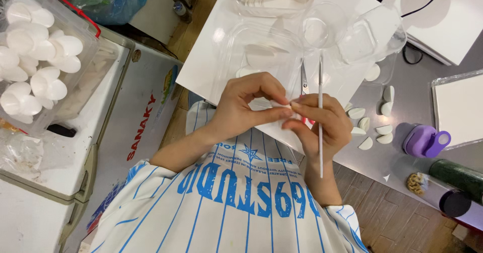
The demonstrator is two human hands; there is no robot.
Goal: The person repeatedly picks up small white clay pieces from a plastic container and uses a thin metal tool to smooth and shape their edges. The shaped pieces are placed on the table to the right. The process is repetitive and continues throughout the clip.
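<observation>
My left hand (246,104) and my right hand (322,127) meet over the front edge of a white board (201,66). Their fingertips pinch a small white paper piece (278,104) between them. My right hand also grips a thin white stick (320,77), which stands upright along its fingers and reaches above and below the hand. Small scissors (304,82) lie just behind the hands, partly hidden. Several folded white paper petals (372,127) lie on the grey table to the right of my right hand.
Clear plastic containers (261,51) with white cut-outs stand behind the hands. A purple paper punch (425,139) and a dark green cylinder (460,177) are at the right. A clear box of white paper flowers (35,56) sits at the far left on a white chest.
</observation>
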